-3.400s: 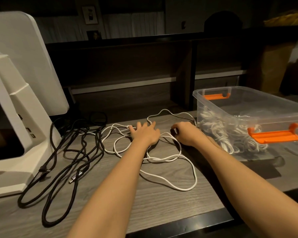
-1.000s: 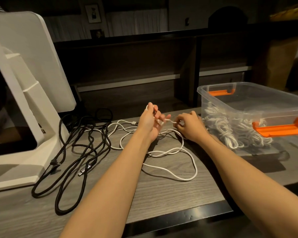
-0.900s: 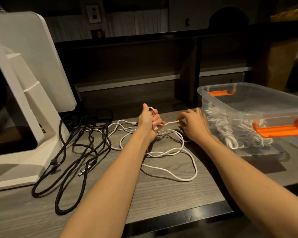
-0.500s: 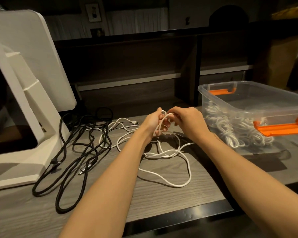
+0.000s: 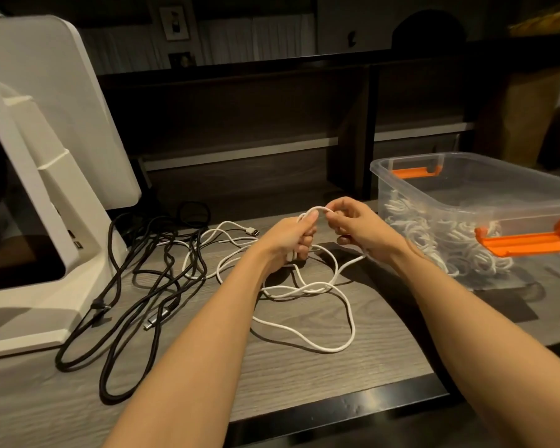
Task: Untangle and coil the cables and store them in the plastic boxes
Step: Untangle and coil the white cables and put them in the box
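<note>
A long white cable [image 5: 333, 347] lies in loose loops on the grey wooden desk [image 5: 304, 376]. My left hand [image 5: 288, 236] grips a few short loops of it, raised just above the desk. My right hand [image 5: 353, 223] pinches the same cable close beside the left, a small arch of cable spanning between the two. The cable's USB plug [image 5: 252, 231] lies free to the left of my hands. A tangle of black cables [image 5: 136, 286] sprawls further left. The clear plastic box [image 5: 476, 202] with orange latches stands at the right, holding several coiled white cables [image 5: 434, 240].
A large white monitor or terminal on a stand [image 5: 46, 189] fills the left side, its base next to the black cables. A dark shelf unit [image 5: 256, 124] runs along the back of the desk. The desk's dark front edge [image 5: 337, 412] lies below my forearms.
Both hands lifted the white cable off the desk and came together. The left hand gathered loops while the right fed cable to it, and the slack on the desk shifted.
</note>
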A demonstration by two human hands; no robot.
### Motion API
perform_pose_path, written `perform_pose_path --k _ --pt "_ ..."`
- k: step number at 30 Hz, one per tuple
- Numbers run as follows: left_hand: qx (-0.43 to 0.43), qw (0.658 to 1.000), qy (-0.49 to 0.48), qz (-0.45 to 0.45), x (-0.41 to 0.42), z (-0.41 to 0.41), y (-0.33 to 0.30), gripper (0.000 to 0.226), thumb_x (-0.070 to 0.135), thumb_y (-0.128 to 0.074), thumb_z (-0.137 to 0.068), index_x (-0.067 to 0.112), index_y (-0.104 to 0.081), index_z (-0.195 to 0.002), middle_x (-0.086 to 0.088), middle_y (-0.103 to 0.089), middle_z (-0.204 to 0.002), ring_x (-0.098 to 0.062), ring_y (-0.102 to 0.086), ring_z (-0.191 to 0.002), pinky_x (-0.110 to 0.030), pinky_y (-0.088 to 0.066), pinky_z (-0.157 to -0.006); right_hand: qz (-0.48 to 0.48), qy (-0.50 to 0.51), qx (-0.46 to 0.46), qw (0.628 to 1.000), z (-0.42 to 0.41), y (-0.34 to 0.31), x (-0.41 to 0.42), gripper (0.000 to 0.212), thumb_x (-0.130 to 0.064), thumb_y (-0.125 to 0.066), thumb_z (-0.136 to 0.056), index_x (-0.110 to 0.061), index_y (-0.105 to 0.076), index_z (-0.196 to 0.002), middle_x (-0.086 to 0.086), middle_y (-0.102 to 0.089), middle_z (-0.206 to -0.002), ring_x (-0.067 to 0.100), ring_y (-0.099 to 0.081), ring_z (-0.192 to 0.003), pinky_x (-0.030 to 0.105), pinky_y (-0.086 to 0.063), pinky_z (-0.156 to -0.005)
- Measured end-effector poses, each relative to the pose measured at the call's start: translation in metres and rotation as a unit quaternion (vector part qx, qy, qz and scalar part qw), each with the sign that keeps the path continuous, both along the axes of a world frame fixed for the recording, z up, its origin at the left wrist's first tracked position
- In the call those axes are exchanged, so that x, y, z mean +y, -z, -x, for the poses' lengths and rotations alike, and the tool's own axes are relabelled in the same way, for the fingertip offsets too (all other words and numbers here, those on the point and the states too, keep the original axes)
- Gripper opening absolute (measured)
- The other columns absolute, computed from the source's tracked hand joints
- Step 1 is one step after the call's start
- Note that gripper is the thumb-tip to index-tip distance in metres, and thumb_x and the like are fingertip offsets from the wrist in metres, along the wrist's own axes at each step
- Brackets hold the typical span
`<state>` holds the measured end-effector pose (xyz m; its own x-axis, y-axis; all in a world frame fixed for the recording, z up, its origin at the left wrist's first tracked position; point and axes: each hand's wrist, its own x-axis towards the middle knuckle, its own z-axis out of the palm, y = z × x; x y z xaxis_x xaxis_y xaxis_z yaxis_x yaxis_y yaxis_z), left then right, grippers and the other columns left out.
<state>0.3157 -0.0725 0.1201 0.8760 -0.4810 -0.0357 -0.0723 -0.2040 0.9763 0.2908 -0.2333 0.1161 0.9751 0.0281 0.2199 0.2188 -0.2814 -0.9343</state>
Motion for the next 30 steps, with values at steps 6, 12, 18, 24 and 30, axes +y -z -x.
perform_pose_path --k 6,12,18,24,30 --pt "0.011 0.984 -0.072 0.161 -0.003 -0.003 0.003 0.04 0.036 -0.036 -0.104 0.007 -0.06 -0.117 0.008 -0.032 -0.052 -0.004 -0.029 -0.044 -0.019 -0.036 -0.052 -0.155 -0.034 0.136 0.978 -0.001 0.002 -0.007 0.023 -0.019 -0.044 -0.101 -0.007 -0.058 -0.088 -0.001 -0.053 -0.055 0.003 -0.041 -0.038 0.016 -0.039 -0.042" --pt "0.095 0.932 -0.082 0.34 -0.01 0.002 -0.003 0.038 0.036 -0.036 -0.104 0.022 -0.051 -0.136 0.005 -0.038 -0.062 -0.003 -0.024 -0.043 -0.016 -0.024 -0.045 -0.194 0.001 0.19 0.963 -0.002 -0.001 -0.007 0.02 -0.023 -0.054 -0.096 -0.006 -0.059 -0.087 -0.002 -0.039 -0.054 0.007 -0.04 -0.047 0.022 -0.053 -0.059" --pt "0.099 0.932 -0.137 0.32 -0.011 0.005 -0.001 0.037 0.038 -0.034 -0.104 0.023 -0.068 -0.097 -0.001 -0.061 -0.095 -0.01 -0.056 -0.081 -0.025 -0.043 -0.073 -0.009 0.117 0.14 0.983 -0.004 0.004 -0.005 0.013 0.001 -0.05 -0.094 -0.005 -0.062 -0.094 0.007 -0.052 -0.077 0.011 -0.044 -0.061 0.02 -0.039 -0.053" --pt "0.188 0.862 -0.15 0.447 -0.004 0.003 -0.008 0.042 0.034 -0.036 -0.105 0.012 -0.051 -0.072 0.0 -0.047 -0.055 -0.013 -0.055 -0.057 -0.033 -0.056 -0.072 -0.143 0.164 0.078 0.973 -0.002 0.005 -0.004 0.019 -0.014 -0.057 -0.095 0.003 -0.059 -0.105 0.007 -0.052 -0.066 0.013 -0.05 -0.052 0.017 -0.044 -0.043" --pt "0.173 0.917 -0.179 0.31 -0.001 0.0 -0.008 0.05 0.051 -0.033 -0.101 0.012 -0.047 -0.073 0.005 -0.037 -0.049 -0.004 -0.031 -0.037 -0.015 -0.032 -0.038 -0.028 0.136 -0.005 0.99 0.005 -0.002 0.005 0.036 -0.04 -0.065 -0.086 -0.014 -0.052 -0.066 -0.004 -0.039 -0.051 0.002 -0.035 -0.039 0.012 -0.032 -0.041"
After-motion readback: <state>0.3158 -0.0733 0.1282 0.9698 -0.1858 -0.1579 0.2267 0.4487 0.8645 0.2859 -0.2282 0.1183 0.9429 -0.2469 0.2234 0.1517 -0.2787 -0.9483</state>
